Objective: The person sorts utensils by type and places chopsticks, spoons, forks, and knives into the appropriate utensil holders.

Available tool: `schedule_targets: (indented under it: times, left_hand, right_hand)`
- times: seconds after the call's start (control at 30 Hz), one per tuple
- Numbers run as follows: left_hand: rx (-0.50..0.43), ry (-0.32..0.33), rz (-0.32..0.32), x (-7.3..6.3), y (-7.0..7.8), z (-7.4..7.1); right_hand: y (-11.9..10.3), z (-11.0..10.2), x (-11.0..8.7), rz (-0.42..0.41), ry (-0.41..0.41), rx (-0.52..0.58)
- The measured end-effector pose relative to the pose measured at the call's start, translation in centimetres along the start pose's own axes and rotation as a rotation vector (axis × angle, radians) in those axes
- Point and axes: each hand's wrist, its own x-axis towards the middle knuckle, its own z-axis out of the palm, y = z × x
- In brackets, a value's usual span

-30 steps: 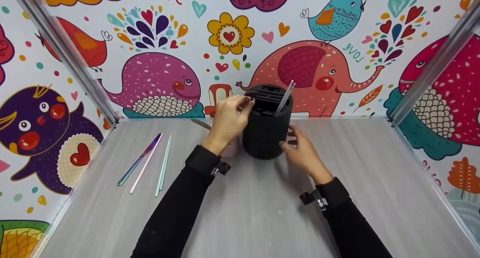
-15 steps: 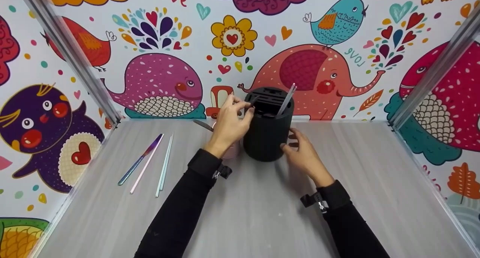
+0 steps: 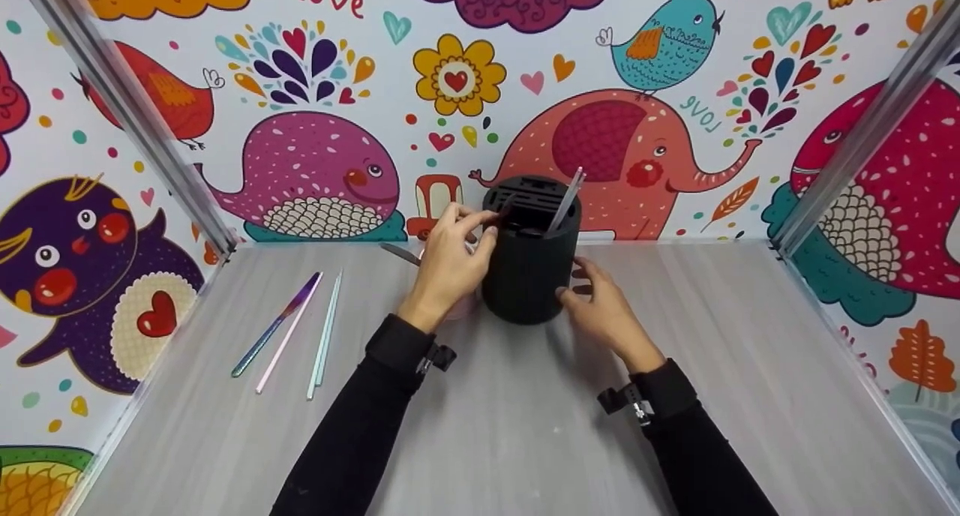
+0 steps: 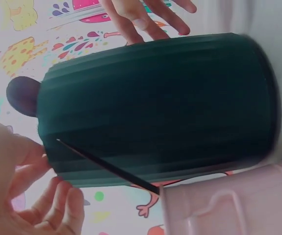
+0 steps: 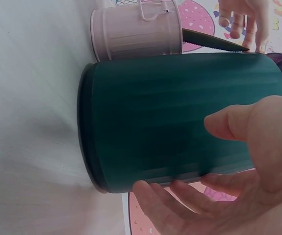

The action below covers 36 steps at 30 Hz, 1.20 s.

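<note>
A dark, ribbed knife holder (image 3: 529,280) with a slotted top stands upright near the back wall. My right hand (image 3: 604,313) holds its right side, thumb in front and fingers around behind. At the left of its rim is my left hand (image 3: 454,265), its fingertips right at the edge and its thumb apart, with nothing showing between them. A dark, rounded spoon-like end (image 4: 23,95) sticks out of the top close to those fingers. Two pale chopsticks (image 3: 568,197) lean in the holder's opening. Its lower part is hidden inside.
A pink cup (image 4: 234,205) stands left of the holder, partly hidden by my left hand; a serrated knife (image 5: 214,41) sticks out of it. On the table at left lie an iridescent knife (image 3: 277,325), a pink chopstick (image 3: 289,334) and two light-blue chopsticks (image 3: 325,340).
My left thumb and fingers, pinched at the rim a second ago, have spread and shifted slightly down and left. The dark spoon-like piece stays in the holder. My right hand keeps its hold.
</note>
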Motion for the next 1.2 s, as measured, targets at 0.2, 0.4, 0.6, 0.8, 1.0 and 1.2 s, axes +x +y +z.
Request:
schedule_targets:
  times: [0.2, 0.4, 0.6, 0.8, 1.0, 1.2]
  left_hand:
    - [0.045, 0.044, 0.02, -1.8, 1.2, -0.4]
    - [0.056, 0.045, 0.048, -4.3, 2.5, -0.7]
    - [0.108, -0.106, 0.04, -5.9, 3.2, -1.5]
    - [0.158, -0.264, -0.005, -6.2, 2.9, -3.4]
    - [0.262, -0.27, -0.251, -5.9, 1.4, -6.2]
    - [0.363, -0.171, -0.584, -6.0, -3.1, -9.6]
  right_hand:
    - [0.1, 0.0, 0.0, 0.011, -0.02, 0.001]
    - [0.1, 0.2, 0.1, -0.016, -0.012, -0.002]
    - [0.2, 0.2, 0.1, -0.02, -0.014, -0.001]
    - [0.3, 0.0, 0.3, -0.012, -0.014, 0.009]
    - [0.2, -0.2, 0.2, -0.007, -0.024, 0.005]
    - [0.2, 0.0, 0.2, 0.001, -0.036, 0.01]
